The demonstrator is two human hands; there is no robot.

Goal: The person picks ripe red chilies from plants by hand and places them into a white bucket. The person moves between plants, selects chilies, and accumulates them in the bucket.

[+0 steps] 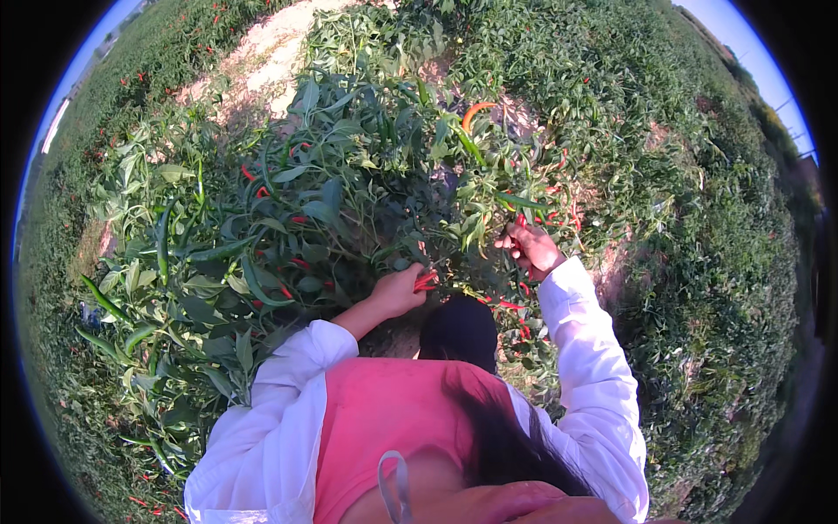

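My left hand (400, 290) is closed around several red chili peppers (425, 281), whose tips stick out to its right. Up and to the right, my right hand (533, 251) has its fingers closed on a red chili pepper (521, 221) beside a leafy chili plant (473, 226). Just above that hand hangs a green chili pepper (522, 200). An orange, curved pepper (476, 114) shows higher up. More red peppers (509, 304) lie low among the leaves between and below the hands.
Dense chili plants (668, 262) surround me. At the left, long green peppers (163, 242) hang from a tall plant. My dark-clothed knee (460, 331) is just below the hands. A strip of pale bare soil (268, 56) runs at the upper left.
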